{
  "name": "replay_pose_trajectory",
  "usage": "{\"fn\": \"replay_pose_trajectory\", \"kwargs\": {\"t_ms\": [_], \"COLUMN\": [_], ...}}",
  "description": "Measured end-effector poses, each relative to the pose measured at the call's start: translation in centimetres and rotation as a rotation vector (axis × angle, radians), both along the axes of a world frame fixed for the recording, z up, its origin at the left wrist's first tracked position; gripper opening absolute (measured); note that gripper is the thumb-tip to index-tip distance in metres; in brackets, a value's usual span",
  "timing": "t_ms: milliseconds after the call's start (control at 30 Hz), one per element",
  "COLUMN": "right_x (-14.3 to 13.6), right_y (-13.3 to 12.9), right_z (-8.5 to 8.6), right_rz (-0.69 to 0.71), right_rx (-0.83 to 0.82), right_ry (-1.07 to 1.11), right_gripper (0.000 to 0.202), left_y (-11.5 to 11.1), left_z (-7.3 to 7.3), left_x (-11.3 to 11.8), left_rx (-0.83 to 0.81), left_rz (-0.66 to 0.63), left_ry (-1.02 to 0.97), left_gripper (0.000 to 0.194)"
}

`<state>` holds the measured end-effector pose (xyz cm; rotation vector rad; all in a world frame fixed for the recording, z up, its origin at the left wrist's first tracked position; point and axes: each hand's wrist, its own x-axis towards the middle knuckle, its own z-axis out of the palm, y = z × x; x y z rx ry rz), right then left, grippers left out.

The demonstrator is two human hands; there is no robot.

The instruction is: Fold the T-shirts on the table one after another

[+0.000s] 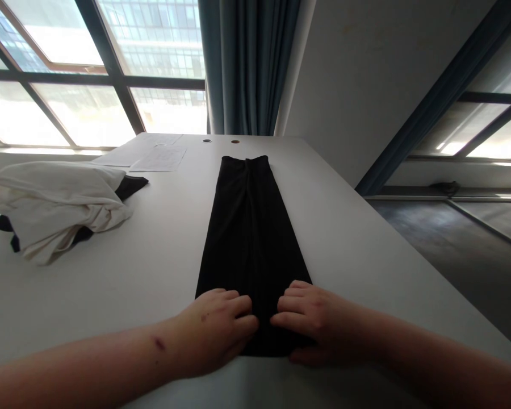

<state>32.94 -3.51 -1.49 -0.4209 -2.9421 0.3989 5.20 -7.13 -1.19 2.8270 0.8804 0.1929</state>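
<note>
the black garment (251, 238) is laid out lengthwise on the white counter (344, 250), its narrower end pointed away. the left hand (221, 326) is placed palm down over the garment's near left part, its fingers loosely curled onto the fabric. the right hand (313, 318) is rested opposite, at the garment's near right edge, fingers likewise half bent. whether cloth is pinched by either cannot be told. crumpled pale cloth (68, 193) is heaped left of the garment.
</note>
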Motion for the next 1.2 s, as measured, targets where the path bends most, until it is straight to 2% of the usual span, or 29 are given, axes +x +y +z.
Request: {"fn": "replay_pose_trajectory", "kwargs": {"t_ms": [67, 100, 233, 333, 400, 567, 800, 900, 1000, 1100, 1200], "right_x": [-0.2, -0.2, 0.0, 0.1, 0.2, 0.4, 0.5, 0.8, 1.5, 2.1, 2.5], "right_y": [-0.1, -0.2, -0.2, 0.1, 0.3, 0.3, -1.5, -1.7, -0.7, 0.7, 1.7], "right_z": [0.1, 0.2, 0.8, 1.0, 1.1, 1.8, 3.0, 2.8, 2.4, 2.2, 2.5], "right_rz": [0.025, 0.039, 0.067, 0.097, 0.111, 0.082, -0.099, -0.137, -0.199, -0.250, -0.223], "right_rx": [0.021, 0.029, -0.011, -0.124, -0.169, -0.184, -0.087, -0.040, 0.062, 0.123, 0.082], "right_ry": [0.024, 0.043, 0.127, 0.131, 0.104, -0.014, -0.203, -0.233, -0.241, -0.215, -0.169], "right_gripper": [0.012, 0.009, 0.013, 0.006, 0.011, 0.023, 0.031, 0.037, 0.038, 0.043, 0.049], "left_y": [0.5, 0.7, 1.5, 1.6, 1.7, 1.5, 0.4, 0.3, 0.8, 2.1, 3.6], "left_z": [0.1, 0.2, 0.7, 0.8, 1.0, 1.4, 1.6, 2.1, 2.5, 2.5, 2.9], "left_x": [-0.3, -0.5, -1.1, -1.0, -1.0, -1.3, -1.5, -2.3, -3.5, -4.6, -5.8], "left_rx": [-0.047, -0.082, -0.219, -0.223, -0.222, -0.208, 0.042, 0.014, 0.001, 0.054, 0.048], "left_rz": [-0.035, -0.055, -0.124, -0.183, -0.210, -0.241, -0.204, -0.167, -0.095, -0.010, -0.001], "left_ry": [-0.089, -0.149, -0.305, -0.227, -0.178, -0.136, -0.005, 0.037, 0.094, 0.149, 0.147], "left_gripper": [0.008, 0.008, 0.010, 0.004, 0.002, 0.025, 0.024, 0.045, 0.063, 0.059, 0.051]}}
